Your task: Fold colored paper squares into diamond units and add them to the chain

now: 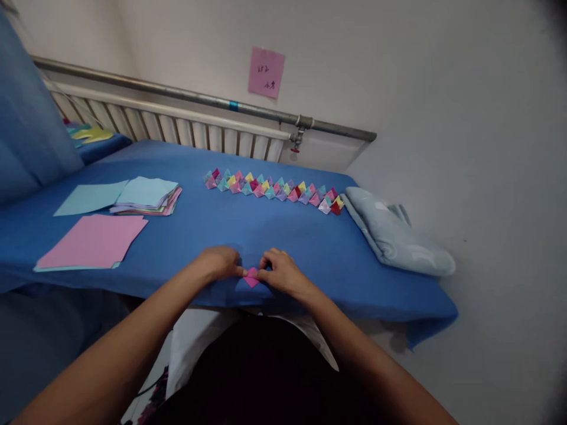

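Observation:
A small folded piece of bright pink origami paper lies at the front edge of the blue-covered table, between my two hands. My left hand has its fingers closed at the paper's left corner, the thumb touching it. On the other side, my right hand pinches the right corner between thumb and curled fingers. Farther back, folded paper pieces in many colours stand in a long double row.
Stacked square sheets, light blue on top and pink, lie on the left. A folded grey-blue blanket rests at the right end. Behind the table are a radiator and a metal pipe. A pink note hangs on the wall.

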Motion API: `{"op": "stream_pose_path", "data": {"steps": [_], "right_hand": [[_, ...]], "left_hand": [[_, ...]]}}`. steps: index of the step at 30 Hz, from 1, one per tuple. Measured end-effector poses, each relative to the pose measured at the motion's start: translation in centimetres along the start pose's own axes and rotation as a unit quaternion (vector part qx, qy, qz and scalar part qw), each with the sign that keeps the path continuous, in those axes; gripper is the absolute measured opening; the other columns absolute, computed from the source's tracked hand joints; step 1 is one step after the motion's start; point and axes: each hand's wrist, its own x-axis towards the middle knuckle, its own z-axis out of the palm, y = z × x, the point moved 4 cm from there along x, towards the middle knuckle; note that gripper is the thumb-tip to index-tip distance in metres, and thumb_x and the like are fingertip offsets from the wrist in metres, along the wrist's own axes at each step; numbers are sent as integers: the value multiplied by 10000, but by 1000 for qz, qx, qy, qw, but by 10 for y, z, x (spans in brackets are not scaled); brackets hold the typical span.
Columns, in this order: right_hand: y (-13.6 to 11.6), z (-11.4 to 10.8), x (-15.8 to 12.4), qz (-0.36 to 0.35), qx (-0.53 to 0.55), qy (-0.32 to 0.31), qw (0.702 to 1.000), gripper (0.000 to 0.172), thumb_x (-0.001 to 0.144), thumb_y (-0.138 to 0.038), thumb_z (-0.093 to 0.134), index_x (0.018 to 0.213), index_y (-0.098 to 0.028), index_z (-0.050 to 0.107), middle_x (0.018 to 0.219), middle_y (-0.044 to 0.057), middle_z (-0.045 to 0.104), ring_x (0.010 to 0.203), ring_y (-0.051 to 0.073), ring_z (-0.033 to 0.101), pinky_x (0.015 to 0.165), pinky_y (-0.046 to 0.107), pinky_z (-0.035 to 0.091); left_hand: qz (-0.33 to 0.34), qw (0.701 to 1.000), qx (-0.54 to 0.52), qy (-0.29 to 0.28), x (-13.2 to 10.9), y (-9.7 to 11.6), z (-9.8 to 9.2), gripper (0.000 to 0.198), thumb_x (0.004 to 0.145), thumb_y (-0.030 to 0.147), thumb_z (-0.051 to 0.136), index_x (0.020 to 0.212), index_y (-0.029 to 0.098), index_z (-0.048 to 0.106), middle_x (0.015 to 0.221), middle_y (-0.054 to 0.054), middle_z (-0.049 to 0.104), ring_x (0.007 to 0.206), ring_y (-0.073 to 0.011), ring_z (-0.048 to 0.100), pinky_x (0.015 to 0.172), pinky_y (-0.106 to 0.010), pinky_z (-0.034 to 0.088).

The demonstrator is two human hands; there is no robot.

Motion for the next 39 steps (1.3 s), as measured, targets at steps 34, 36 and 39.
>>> {"op": "stream_pose_path", "data": {"steps": [34,36,39], "right_hand": [[-3,11,-6,-1,-55,68,996,233,755,-417,689,743,-205,593,865,10,587,873,200,485,694,291,254],[-5,12,-7,-20,-57,68,996,213,770,-402,676,747,-208,591,867,11,583,877,199,481,694,291,254],[-3,12,-10,-45,-37,78,995,206,769,-387,676,734,-208,582,862,10,589,876,197,487,718,300,274]], "left_hand": [[1,1000,-5,11,-2,-1,5,411,829,519,471,959,197,690,925,-111,704,829,-254,637,613,-286,393],[4,1000,-7,14,-1,-2,5,406,828,516,471,931,192,692,892,-110,702,808,-250,635,610,-286,394],[20,999,-4,28,-1,-2,3,384,813,505,499,883,179,691,836,-106,698,754,-238,626,610,-288,404]]}}
